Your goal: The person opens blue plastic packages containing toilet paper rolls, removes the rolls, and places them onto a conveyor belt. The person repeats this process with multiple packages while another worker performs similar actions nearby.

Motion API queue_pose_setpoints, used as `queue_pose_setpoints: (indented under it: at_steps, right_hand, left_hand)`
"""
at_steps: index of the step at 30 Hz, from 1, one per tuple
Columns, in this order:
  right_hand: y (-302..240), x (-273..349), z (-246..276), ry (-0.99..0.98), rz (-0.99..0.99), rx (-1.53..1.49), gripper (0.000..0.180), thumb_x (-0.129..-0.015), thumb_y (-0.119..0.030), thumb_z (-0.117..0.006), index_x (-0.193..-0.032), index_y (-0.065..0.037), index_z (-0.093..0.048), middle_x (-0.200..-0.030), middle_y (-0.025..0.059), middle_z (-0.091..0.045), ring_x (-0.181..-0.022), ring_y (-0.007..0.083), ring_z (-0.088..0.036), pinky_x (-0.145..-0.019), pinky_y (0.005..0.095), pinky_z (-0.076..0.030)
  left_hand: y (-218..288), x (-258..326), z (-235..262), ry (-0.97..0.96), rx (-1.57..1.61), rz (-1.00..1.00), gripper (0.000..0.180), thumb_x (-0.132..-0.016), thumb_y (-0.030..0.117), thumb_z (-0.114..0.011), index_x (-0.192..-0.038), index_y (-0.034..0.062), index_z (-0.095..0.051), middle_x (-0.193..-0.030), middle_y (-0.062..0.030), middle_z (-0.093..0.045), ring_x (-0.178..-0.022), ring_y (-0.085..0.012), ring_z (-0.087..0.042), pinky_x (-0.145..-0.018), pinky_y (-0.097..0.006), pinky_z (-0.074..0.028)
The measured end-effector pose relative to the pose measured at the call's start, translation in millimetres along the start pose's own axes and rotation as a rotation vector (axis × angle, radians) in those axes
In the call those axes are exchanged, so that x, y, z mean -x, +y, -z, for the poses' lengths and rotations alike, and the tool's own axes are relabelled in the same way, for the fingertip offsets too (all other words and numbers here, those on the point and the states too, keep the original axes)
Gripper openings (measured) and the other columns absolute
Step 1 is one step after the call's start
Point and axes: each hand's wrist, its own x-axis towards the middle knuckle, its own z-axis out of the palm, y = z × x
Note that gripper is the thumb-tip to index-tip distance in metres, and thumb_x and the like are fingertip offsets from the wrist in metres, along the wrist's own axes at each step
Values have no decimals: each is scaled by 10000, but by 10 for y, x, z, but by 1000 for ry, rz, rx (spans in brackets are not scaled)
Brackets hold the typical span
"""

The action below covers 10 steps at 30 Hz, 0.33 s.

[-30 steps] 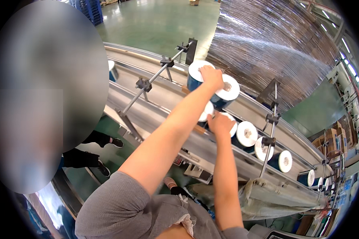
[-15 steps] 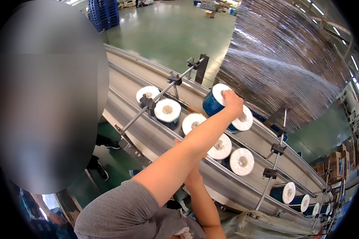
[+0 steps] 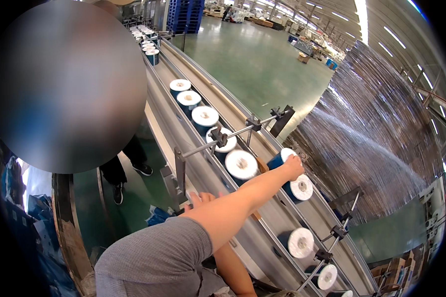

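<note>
My left arm, in a grey sleeve, reaches across the conveyor (image 3: pixel 171 126) to its far lane. There my left hand (image 3: pixel 293 169) closes on the white end of a tilted blue wrapped roll (image 3: pixel 277 161). Another roll (image 3: pixel 301 188) stands right beside that hand. Under the left forearm, my right hand (image 3: pixel 201 200) is by the conveyor's near edge, fingers apart, nothing visible in them; its palm is partly hidden. In the near lane a blurred white-topped roll (image 3: pixel 242 165) stands just beyond the left forearm, with several more in line behind it.
Metal guide rods with black clamps (image 3: pixel 219 136) cross above the lanes. More rolls (image 3: pixel 301 242) are in the near lane on the right. A film-wrapped pallet load (image 3: pixel 366 143) stands beyond the conveyor. At left is another person, in dark trousers (image 3: pixel 115 171). Blue pallets (image 3: pixel 184 17) are stacked behind.
The view has swung left, showing more of the roll line. My left hand stays on a roll in the far lane. My right hand has drawn back toward the near edge, fingers now showing.
</note>
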Motion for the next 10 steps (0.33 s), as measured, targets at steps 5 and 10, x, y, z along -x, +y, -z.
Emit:
queue_pose_setpoints:
  at_steps: [5,10]
  right_hand:
    - [-101,-7,-146,-6,50,-46,373,-850,-270,-556,-1123,-16,-561,-1035,174,-538,-998,332,-503,-976,528,-299]
    - [-594,19,-448,-127,291,-223,385,-851,-271,-553,-1131,-7,-557,-1037,175,-539,-1012,332,-499,-983,532,-287]
  left_hand:
    - [-392,211,-226,-121,193,146,224,-813,216,-584,-1003,166,-692,-1070,-175,-597,-1080,-349,-514,-880,-527,-348]
    - [-951,455,-762,149,-42,342,313,-720,219,-626,-990,72,-686,-1090,-145,-619,-1088,-340,-533,-888,-573,-390]
